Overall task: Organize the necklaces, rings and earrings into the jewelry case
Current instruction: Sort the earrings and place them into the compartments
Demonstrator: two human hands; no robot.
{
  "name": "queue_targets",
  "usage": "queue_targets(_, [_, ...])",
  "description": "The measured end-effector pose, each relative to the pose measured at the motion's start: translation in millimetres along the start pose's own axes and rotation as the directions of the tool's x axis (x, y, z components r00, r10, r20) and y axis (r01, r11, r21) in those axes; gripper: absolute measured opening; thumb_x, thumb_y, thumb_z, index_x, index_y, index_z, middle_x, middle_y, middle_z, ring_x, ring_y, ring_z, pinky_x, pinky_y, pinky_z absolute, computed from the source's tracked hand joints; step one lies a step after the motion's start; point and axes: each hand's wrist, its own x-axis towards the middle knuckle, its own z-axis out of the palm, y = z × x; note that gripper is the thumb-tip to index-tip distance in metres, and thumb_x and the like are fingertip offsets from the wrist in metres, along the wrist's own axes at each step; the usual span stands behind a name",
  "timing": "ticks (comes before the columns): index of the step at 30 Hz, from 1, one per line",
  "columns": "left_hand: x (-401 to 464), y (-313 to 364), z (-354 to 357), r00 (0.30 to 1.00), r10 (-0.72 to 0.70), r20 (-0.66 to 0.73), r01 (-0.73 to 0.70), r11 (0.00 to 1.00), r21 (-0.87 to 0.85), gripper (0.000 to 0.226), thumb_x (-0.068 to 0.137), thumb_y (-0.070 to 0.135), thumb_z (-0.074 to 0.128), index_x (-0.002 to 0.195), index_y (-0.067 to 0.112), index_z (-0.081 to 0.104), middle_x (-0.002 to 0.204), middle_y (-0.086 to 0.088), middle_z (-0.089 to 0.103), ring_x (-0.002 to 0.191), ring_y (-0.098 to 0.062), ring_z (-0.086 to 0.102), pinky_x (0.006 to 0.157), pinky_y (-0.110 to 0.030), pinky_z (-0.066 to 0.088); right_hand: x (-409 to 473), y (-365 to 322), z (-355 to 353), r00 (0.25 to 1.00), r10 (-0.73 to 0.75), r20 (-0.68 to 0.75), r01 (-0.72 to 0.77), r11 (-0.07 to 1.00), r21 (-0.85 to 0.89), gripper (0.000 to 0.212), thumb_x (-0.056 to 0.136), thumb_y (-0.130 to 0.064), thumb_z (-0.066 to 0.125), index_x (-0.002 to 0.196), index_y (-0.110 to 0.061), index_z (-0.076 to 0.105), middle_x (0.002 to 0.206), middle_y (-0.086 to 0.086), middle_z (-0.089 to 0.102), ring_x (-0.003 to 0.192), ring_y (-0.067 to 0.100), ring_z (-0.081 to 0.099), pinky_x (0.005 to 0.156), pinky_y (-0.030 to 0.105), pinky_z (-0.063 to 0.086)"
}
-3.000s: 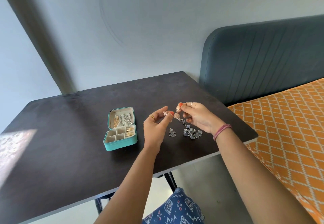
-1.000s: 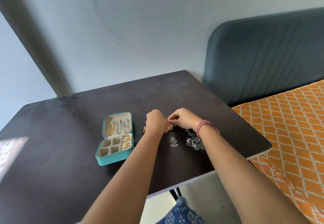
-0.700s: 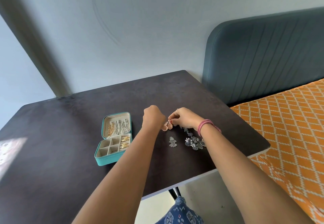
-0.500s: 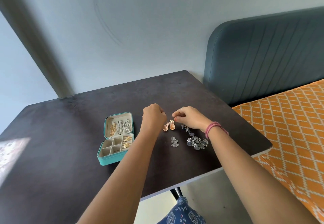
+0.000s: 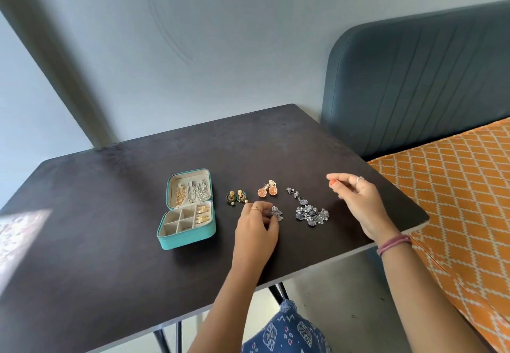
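The jewelry case (image 5: 186, 216) lies open on the dark tabletop (image 5: 110, 242), left of the middle, its lid tipped back toward the far edge with gold and silver necklaces (image 5: 193, 193) hanging inside. Its front tray is split into small compartments, and the ones on the right hold gold pieces (image 5: 202, 214) (too small to tell what kind). Just right of the case lies a pair of green and gold earrings (image 5: 236, 197), then a pair of orange round earrings (image 5: 267, 190), both loose on the tabletop. Nearer the right edge a long silver and blue cluster (image 5: 310, 212) is spread out. The left hand (image 5: 256, 228) rests on the tabletop, its fingers and thumb curled round a small silver earring (image 5: 276, 212). The right hand (image 5: 356, 203) hovers above the right edge, fingers loosely bent and holding nothing, a pink band (image 5: 393, 243) round the wrist.
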Motion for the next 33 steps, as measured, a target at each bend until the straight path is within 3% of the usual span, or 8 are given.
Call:
queue_targets(6, [-8.4, 0.5, 7.9, 0.981, 0.193, 0.032, -0.195, 0.966, 0.171, 0.035, 0.096, 0.023, 0.051, 0.131, 0.018, 0.056, 0.121, 0.002, 0.049, 0.106, -0.015, 0.046, 0.087, -0.021, 0.038, -5.9, 1.1, 0.5, 0.999, -0.029, -0.022, 0.026, 0.995, -0.099, 0.015, 0.090, -0.016, 0.064, 0.094, -0.028, 0.072, 0.085, -0.008, 0.065, 0.076, 0.000, 0.057, 0.070, 0.007, 0.044])
queue_targets(10, [-6.5, -1.2, 13.8, 0.971, 0.232, 0.052, -0.237, 0.924, 0.301, 0.051, 0.094, 0.033, 0.034, 0.133, 0.012, 0.058, 0.119, -0.003, 0.053, 0.101, -0.022, 0.045, 0.092, -0.032, 0.042, -7.2, 1.7, 4.2, 0.997, -0.078, 0.010, 0.078, 0.960, -0.268, 0.013, 0.091, -0.018, 0.063, 0.097, -0.024, 0.073, 0.088, -0.011, 0.068, 0.078, -0.003, 0.060, 0.067, 0.004, 0.043])
queue_targets(14, [-7.4, -1.1, 14.8, 0.972, 0.226, 0.060, -0.234, 0.921, 0.310, 0.062, 0.091, 0.040, 0.023, 0.133, 0.007, 0.057, 0.120, -0.005, 0.054, 0.103, -0.025, 0.046, 0.094, -0.034, 0.042, -8.9, 0.7, 2.7, 0.996, -0.078, 0.034, 0.085, 0.950, -0.299, 0.013, 0.091, -0.019, 0.063, 0.097, -0.023, 0.074, 0.090, -0.009, 0.069, 0.081, 0.002, 0.062, 0.067, 0.005, 0.043])
queue_targets(18, [-5.0, -1.4, 11.6, 0.978, 0.189, 0.090, -0.206, 0.949, 0.240, 0.044, 0.099, 0.026, 0.045, 0.137, 0.004, 0.051, 0.124, -0.006, 0.052, 0.109, -0.023, 0.042, 0.099, -0.029, 0.035, -7.9, -3.4, -1.8, 0.998, -0.011, 0.067, 0.029, 0.960, -0.278, 0.009, 0.089, -0.025, 0.066, 0.093, -0.027, 0.073, 0.089, -0.008, 0.070, 0.086, 0.007, 0.063, 0.074, 0.019, 0.047])
queue_targets(21, [-2.9, -0.6, 5.7, 0.982, 0.165, 0.089, -0.176, 0.976, 0.129, 0.041, 0.099, 0.023, 0.049, 0.135, 0.004, 0.052, 0.119, -0.001, 0.052, 0.110, -0.016, 0.046, 0.099, -0.020, 0.033, -11.7, -6.8, -7.9, 0.991, 0.074, 0.109, -0.038, 0.953, -0.302, 0.014, 0.086, -0.038, 0.068, 0.091, -0.026, 0.072, 0.089, -0.005, 0.069, 0.087, 0.013, 0.062, 0.075, 0.025, 0.048])
queue_targets(26, [1.3, -3.6, -2.9, 0.995, 0.098, 0.009, -0.097, 0.992, -0.078, 0.032, 0.093, 0.021, 0.062, 0.122, 0.008, 0.065, 0.106, 0.008, 0.056, 0.085, 0.001, 0.059, 0.078, -0.005, 0.044, -22.7, -6.3, -18.6, 0.974, 0.099, 0.203, -0.034, 0.953, -0.302, 0.019, 0.076, -0.040, 0.077, 0.089, -0.027, 0.074, 0.087, -0.008, 0.073, 0.088, 0.008, 0.066, 0.082, 0.026, 0.053])
queue_targets(29, [2.2, -5.0, -1.3, 0.998, 0.059, 0.018, -0.057, 0.995, -0.088, 0.036, 0.089, 0.027, 0.068, 0.121, 0.010, 0.066, 0.106, 0.008, 0.057, 0.090, -0.004, 0.061, 0.082, -0.010, 0.047, -26.8, -6.0, -21.4, 0.973, 0.083, 0.217, -0.016, 0.956, -0.293, 0.020, 0.074, -0.034, 0.080, 0.091, -0.025, 0.075, 0.089, -0.009, 0.073, 0.087, 0.005, 0.067, 0.078, 0.019, 0.052])
queue_targets(33, [3.4, -4.6, 5.1, 0.995, 0.062, 0.081, -0.066, 0.996, 0.052, 0.051, 0.086, 0.040, 0.068, 0.130, 0.016, 0.058, 0.110, 0.010, 0.049, 0.105, -0.008, 0.053, 0.096, -0.025, 0.046, -29.3, -6.1, -17.7, 0.981, 0.014, 0.196, 0.063, 0.921, -0.384, 0.010, 0.080, -0.026, 0.076, 0.089, -0.021, 0.077, 0.090, -0.011, 0.069, 0.078, -0.002, 0.064, 0.065, 0.006, 0.046])
